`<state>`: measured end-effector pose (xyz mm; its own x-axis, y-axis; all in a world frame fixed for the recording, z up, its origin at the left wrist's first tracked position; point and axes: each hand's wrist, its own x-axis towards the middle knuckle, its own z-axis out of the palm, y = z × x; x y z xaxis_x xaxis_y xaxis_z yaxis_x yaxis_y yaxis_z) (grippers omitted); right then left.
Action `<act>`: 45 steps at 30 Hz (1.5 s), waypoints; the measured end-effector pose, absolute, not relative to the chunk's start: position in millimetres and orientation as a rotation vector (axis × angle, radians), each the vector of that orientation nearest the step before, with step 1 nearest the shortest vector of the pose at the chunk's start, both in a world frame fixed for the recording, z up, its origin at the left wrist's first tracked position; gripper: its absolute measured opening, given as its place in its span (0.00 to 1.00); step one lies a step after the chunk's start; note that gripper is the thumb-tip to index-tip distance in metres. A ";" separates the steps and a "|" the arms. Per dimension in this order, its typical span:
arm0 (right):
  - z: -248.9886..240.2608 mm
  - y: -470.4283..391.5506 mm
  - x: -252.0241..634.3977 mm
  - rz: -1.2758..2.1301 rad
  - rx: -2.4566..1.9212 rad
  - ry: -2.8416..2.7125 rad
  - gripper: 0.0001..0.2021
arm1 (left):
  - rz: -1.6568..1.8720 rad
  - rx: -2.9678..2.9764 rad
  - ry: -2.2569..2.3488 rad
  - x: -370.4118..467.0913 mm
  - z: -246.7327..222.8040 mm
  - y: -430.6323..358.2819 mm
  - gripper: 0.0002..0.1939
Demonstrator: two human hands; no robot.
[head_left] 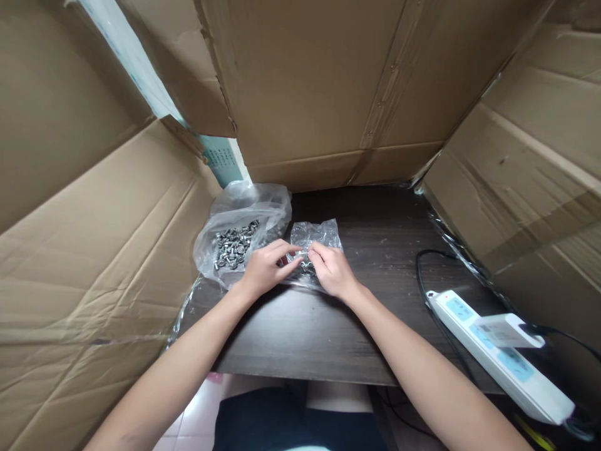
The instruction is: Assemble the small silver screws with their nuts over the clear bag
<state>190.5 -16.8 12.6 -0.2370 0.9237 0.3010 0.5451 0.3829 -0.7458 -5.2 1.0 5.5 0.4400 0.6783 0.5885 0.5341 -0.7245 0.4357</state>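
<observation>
Over a small clear plastic bag (315,232) in the middle of the table, both my hands meet at the fingertips. My right hand (332,268) is closed in a pinch on a small shiny metal screw (303,253), whose exact shape is too small to make out. From the left, my left hand (265,269) reaches to the same piece, its thumb and forefinger apart around it. More small metal parts (307,268) show in the small bag under the fingers. Beside my left hand, a larger open plastic bag (211,228) holds many loose metal screws (235,244).
Cardboard walls (319,81) enclose the dark wooden table (300,332) at the back and both sides. A white power strip (502,357) with a plugged-in white adapter (509,330) lies at the right. A black cable (422,275) loops beside it.
</observation>
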 end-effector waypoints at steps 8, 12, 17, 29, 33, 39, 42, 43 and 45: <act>11.7 -17.9 188.9 0.688 -1.263 -1.931 0.14 | 1.144 2.491 1.047 -4.5 6.3 -0.3 0.14; 11.9 -18.0 188.8 0.672 -1.263 -1.929 0.13 | 1.148 2.496 1.037 -5.2 5.8 0.2 0.12; 12.0 -17.7 189.7 0.660 -1.264 -1.923 0.13 | 1.153 2.490 1.036 -5.8 6.3 0.3 0.12; 13.1 -17.2 190.0 0.686 -1.289 -1.911 0.13 | 1.153 2.445 0.996 -5.3 4.6 0.9 0.11; 12.2 -16.3 190.3 0.690 -1.295 -1.916 0.10 | 1.158 2.443 0.991 -5.5 4.4 0.7 0.11; 10.2 -16.5 190.1 0.671 -1.265 -1.923 0.08 | 1.146 2.452 0.984 -5.2 5.6 1.1 0.10; 11.2 -17.0 189.4 0.676 -1.254 -1.919 0.10 | 1.140 2.448 0.981 -5.2 4.8 0.9 0.11; 11.6 -17.1 189.2 0.677 -1.256 -1.918 0.11 | 1.140 2.445 0.982 -5.3 4.5 0.8 0.11; 12.2 -17.2 189.2 0.681 -1.266 -1.916 0.12 | 1.136 2.442 0.984 -5.4 4.0 0.7 0.11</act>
<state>189.2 -17.2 12.2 -0.2498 0.9260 0.2830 0.5401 0.3758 -0.7531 -5.4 0.7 4.0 0.4606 0.6808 0.5694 0.4666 -0.7315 0.4972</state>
